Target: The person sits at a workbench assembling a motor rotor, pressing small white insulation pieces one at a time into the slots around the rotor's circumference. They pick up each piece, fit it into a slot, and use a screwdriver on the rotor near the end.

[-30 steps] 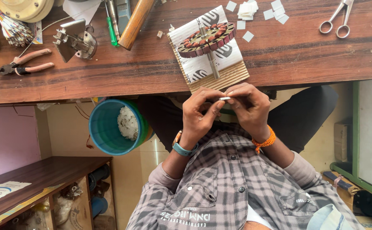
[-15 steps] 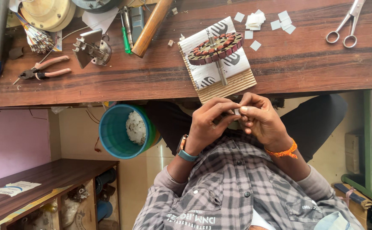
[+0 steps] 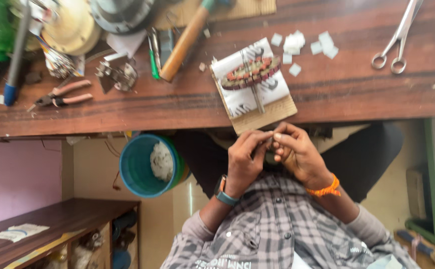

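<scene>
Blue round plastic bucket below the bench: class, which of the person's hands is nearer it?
Left. The left hand sits just beside the bucket; the right hand lies beyond the left, farther off.

Both hands meet just below table edge (image 3: 128, 124). Left hand (image 3: 245, 162) touches right hand (image 3: 297, 154) at fingertips. Cardboard pad (image 3: 265, 112) on table just above them, round wound part (image 3: 251, 73) on it. Scissors (image 3: 397, 37) far right, pliers (image 3: 60, 95) far left, bucket (image 3: 138, 167) under table.

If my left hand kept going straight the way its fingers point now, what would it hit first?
The left hand points toward the right hand, so it would likely meet those fingers first; they already pinch something small together, too small to identify.
</scene>
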`<state>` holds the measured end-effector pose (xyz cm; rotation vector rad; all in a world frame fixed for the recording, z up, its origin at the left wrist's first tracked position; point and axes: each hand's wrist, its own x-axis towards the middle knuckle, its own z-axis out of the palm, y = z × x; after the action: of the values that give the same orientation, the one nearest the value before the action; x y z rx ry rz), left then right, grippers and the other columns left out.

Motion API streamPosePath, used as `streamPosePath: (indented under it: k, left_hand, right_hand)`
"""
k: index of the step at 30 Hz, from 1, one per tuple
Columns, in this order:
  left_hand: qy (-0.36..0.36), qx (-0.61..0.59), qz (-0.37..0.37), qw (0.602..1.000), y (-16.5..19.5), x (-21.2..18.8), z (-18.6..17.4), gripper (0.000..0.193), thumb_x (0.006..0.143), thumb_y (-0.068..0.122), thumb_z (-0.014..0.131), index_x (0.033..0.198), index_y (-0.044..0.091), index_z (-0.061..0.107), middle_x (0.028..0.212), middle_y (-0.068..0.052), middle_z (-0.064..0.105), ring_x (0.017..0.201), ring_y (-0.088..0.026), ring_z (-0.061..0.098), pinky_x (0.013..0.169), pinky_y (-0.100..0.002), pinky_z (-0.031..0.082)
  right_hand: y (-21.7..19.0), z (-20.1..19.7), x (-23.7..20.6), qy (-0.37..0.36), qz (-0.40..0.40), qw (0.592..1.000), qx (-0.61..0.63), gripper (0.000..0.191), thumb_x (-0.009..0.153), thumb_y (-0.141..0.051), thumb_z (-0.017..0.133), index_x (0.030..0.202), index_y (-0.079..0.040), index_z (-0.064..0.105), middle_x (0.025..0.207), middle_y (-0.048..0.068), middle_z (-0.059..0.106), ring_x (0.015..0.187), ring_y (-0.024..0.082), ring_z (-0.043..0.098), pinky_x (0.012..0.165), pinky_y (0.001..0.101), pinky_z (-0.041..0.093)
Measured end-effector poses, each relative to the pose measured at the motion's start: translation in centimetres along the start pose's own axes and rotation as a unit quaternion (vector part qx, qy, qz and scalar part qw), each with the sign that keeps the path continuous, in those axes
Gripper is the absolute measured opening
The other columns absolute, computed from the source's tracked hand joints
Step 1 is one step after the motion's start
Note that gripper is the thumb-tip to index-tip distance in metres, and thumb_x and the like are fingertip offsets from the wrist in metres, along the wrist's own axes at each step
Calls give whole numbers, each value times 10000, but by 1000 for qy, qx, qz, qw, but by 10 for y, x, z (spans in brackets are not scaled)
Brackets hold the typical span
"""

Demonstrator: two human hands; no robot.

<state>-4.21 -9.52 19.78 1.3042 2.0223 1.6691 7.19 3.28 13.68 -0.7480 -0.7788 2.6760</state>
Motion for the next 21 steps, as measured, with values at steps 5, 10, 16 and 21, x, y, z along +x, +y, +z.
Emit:
streamPosePath:
  k: [5,10,16,21]
  left_hand:
    - [-33,-110,-72,991,-12,9,-4,305,882,-36,765,1174,46,738,921,-58,705,748,-103,668,663,-246,543]
    - [-6,-196,-125,973,-20,3,5,239,888,-7,764,1123,37,755,999,-21,687,746,-48,646,618,-204,556]
    - [1,-134,-46,990,-30,-2,3,220,876,-6,803,1091,25,772,967,-51,706,767,-80,678,652,-215,573]
    - [-5,-152,-47,987,-39,-4,2,185,892,-22,794,1068,33,786,914,-50,703,748,-85,686,634,-220,576]
  right_hand:
    - [3,1,5,-11,16,999,43,93,960,-133,663,1008,-70,613,712,-64,544,569,-2,496,454,169,403]
    - [10,-5,10,-33,32,996,76,110,955,-140,659,1010,-55,615,692,-69,518,565,-1,457,478,169,371]
    - [12,-9,12,-56,38,995,70,122,955,-128,657,1015,-31,613,700,-55,540,564,7,458,488,171,376]
    - [11,-8,12,-72,58,994,63,120,948,-126,659,994,-22,619,695,-49,550,561,16,465,486,179,378]
